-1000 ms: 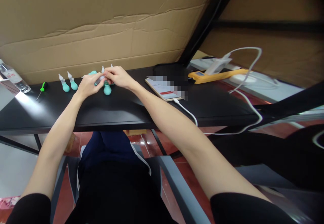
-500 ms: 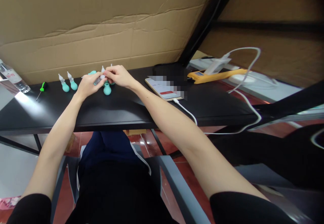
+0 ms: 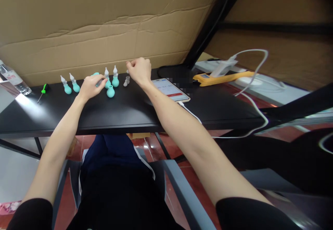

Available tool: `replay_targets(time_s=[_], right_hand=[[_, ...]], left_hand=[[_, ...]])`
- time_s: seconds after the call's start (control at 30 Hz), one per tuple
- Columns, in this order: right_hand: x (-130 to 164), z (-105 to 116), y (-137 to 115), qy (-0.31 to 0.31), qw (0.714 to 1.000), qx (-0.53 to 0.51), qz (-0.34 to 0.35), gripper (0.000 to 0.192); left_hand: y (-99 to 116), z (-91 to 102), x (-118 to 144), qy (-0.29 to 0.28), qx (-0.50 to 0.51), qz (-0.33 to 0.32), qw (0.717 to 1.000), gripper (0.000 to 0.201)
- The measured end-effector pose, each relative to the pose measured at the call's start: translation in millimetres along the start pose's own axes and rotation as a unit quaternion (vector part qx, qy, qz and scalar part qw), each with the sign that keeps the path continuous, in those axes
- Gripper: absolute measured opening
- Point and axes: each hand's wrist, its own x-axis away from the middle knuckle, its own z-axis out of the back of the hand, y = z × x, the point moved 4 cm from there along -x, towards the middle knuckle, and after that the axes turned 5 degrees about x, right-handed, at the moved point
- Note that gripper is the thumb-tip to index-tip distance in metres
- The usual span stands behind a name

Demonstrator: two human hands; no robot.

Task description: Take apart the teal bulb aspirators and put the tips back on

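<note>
My left hand (image 3: pixel 91 86) is closed over the black table, thumb and fingers together around something mostly hidden. A bit of teal (image 3: pixel 95 74) shows just behind its knuckles. Beside it stands an open-necked teal bulb (image 3: pixel 110 91) without a nozzle. Behind that bulb, two teal bulb aspirators, one of them (image 3: pixel 115 77), stand upright with clear nozzles. Farther right, my right hand (image 3: pixel 140 71) is curled with its fingertips pinched; a pale bit shows beneath them, too small to name. A small translucent piece (image 3: pixel 126 81) lies on the table just below those fingertips.
Two more aspirators (image 3: pixel 74 86) lean at the left, past a green-handled screwdriver (image 3: pixel 43 90) and a water bottle (image 3: pixel 15 78). A phone (image 3: pixel 171 90) on a white cable lies by my right forearm. A cardboard wall (image 3: pixel 104 46) rises behind. At right sits a yellow device (image 3: pixel 221 78).
My right hand has left my left hand and moved right, over the small translucent pieces. The two standing aspirators are now uncovered. My left hand has hardly moved.
</note>
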Motion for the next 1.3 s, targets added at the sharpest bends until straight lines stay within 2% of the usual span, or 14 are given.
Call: replay_targets(time_s=[0.2,0.37,0.47,0.8,1.3], right_hand=[[-4,-3,16,-0.046,0.996,0.055,-0.044,0.046],[-5,-12,17,-0.112,0.988,0.092,-0.06,0.04],[-6,-17,16,-0.13,0.983,0.111,-0.065,0.041],[-14,-28,23,-0.119,0.985,0.115,-0.052,0.044],[-7,-23,15,-0.168,0.974,0.139,-0.065,0.035]], left_hand=[[0,-0.7,-1,-0.003,-0.004,0.004,1.0,0.039],[-1,-1.1,0,-0.006,-0.004,0.004,1.0,0.039],[-1,-1.7,0,-0.007,0.001,0.0,1.0,0.039],[1,-0.2,0,-0.003,-0.007,-0.003,1.0,0.041],[-1,-1.1,0,-0.003,-0.001,-0.002,1.0,0.04]])
